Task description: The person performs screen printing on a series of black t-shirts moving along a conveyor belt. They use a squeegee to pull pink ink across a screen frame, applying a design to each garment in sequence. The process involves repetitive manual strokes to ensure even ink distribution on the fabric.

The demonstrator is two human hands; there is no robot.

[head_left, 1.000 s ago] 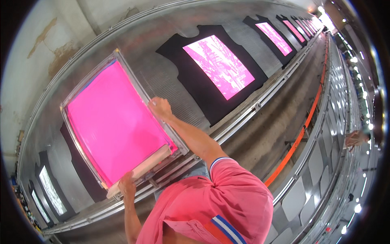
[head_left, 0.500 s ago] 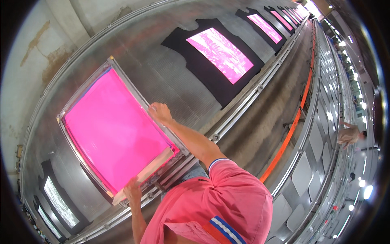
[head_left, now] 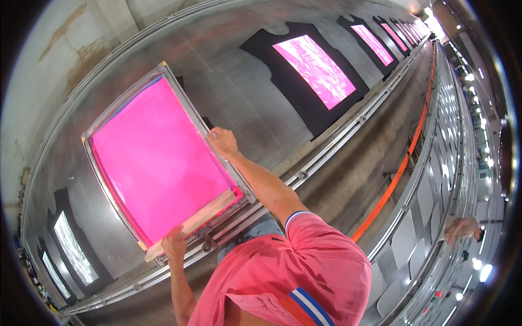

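A screen-printing frame point(head_left: 186, 100) with a pink-inked mesh point(head_left: 157, 146) lies tilted in view over the long metal table. My left hand point(head_left: 173, 243) is closed round the near-left end of a wooden squeegee point(head_left: 209, 211), which lies along the mesh's near edge. On the frame's right side rail, my right hand point(head_left: 223, 142) is closed with its fingers over the edge. Slivers of black fabric point(head_left: 207, 123) show just past that rail; the rest of this piece is hidden under the frame.
Black shirt pieces with pink-and-white prints point(head_left: 315, 70) run in a row to the far right. Pieces with white prints point(head_left: 75, 247) lie at the left. A metal rail point(head_left: 337, 146) edges the table. Beyond an orange strip point(head_left: 394, 187), another person point(head_left: 462, 228) stands at the right.
The frame has shifted left along the table with both my hands on it, so black fabric now shows past its right rail. My view has turned slightly; the other person has moved.
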